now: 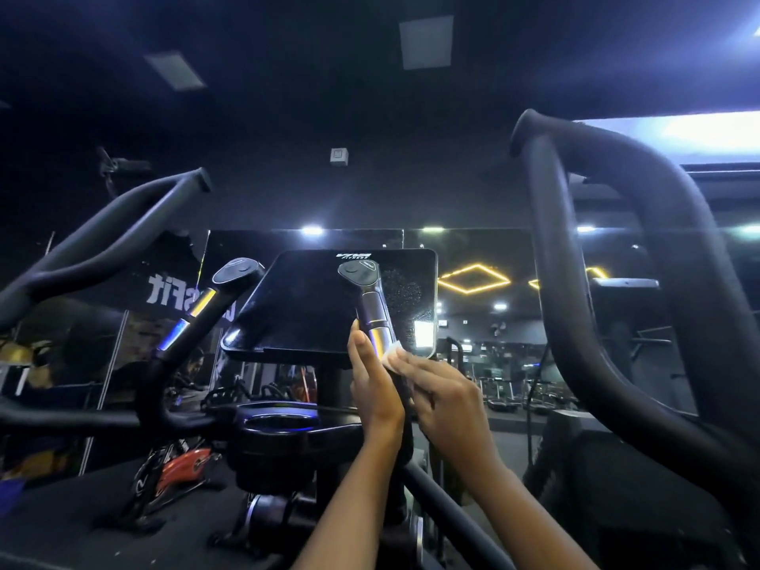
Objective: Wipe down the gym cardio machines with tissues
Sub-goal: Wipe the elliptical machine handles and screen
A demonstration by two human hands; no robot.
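A cardio machine's black console screen (312, 298) stands in the middle of the head view. In front of it rises the right inner handle (372, 306), with a metal sensor band and a dark cap. My left hand (372, 380) lies against the handle's left side with straight fingers pointing up. My right hand (444, 392) wraps the handle from the right and presses a small white tissue (392, 352) against it just below the metal band. Most of the tissue is hidden under my fingers.
A matching left inner handle (214, 302) stands left of the screen. Long black moving arms curve up at the far left (111, 236) and close on the right (575, 261). A cup holder (279, 425) sits below the screen. Mirrors and other gym machines lie behind.
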